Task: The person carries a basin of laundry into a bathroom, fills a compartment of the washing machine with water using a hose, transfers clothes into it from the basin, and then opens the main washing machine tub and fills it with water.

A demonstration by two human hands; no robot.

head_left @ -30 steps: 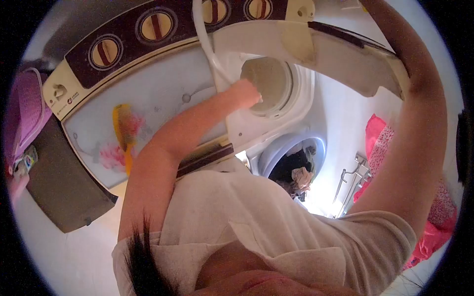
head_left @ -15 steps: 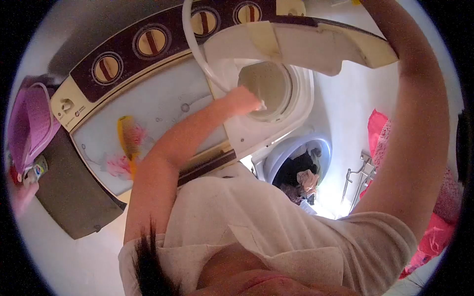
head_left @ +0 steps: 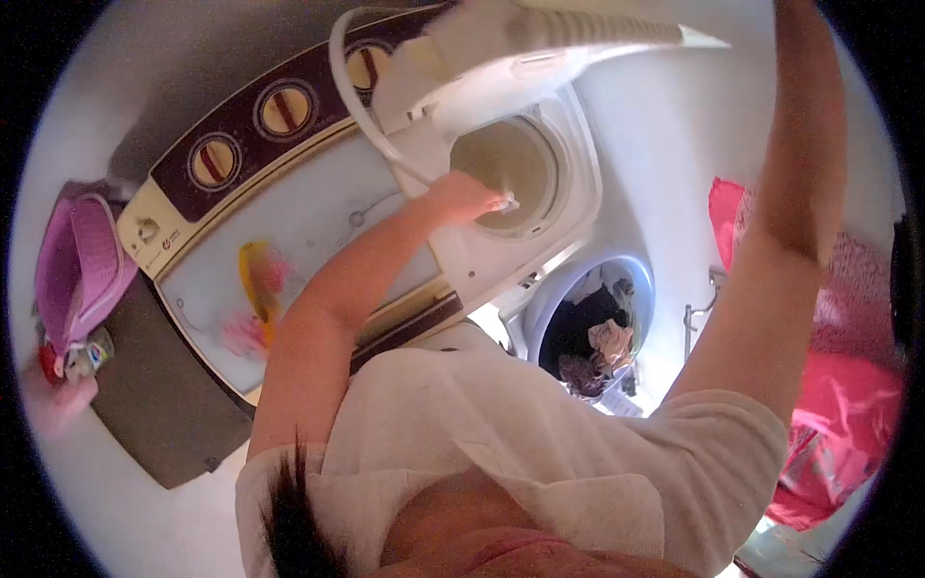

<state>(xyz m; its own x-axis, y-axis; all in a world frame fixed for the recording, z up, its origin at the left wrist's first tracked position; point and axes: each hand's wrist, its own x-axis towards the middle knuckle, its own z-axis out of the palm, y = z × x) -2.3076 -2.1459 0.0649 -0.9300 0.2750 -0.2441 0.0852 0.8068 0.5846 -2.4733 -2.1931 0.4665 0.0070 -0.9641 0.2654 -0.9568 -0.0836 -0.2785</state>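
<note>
My left hand [head_left: 462, 198] is closed around the white hose [head_left: 361, 116] near its end, just over the round opening of the tub [head_left: 501, 166] on the right side of the washing machine. Something white shows at the fingertips, perhaps water or the hose tip. My right forearm reaches up past the top edge, and its hand is out of view. Above the tub stands a pale, blurred lid [head_left: 540, 43] with a ribbed edge. Dials [head_left: 285, 111] line the dark control panel. A yellow comb [head_left: 257, 279] lies on the machine's pale left cover [head_left: 318, 207].
Below the tub is a blue basin [head_left: 647, 289] with dark and pinkish clothes [head_left: 588, 332]. A purple basket [head_left: 85, 265] hangs at the far left above a dark panel [head_left: 169, 405]. Pink and red cloth [head_left: 848, 395] and a metal rack [head_left: 696, 313] are at the right.
The lid over the tub has tilted to a steeper angle and shows its ribbed edge. My right arm has shifted upward. My left hand stays by the tub with the hose; the view has shifted slightly.
</note>
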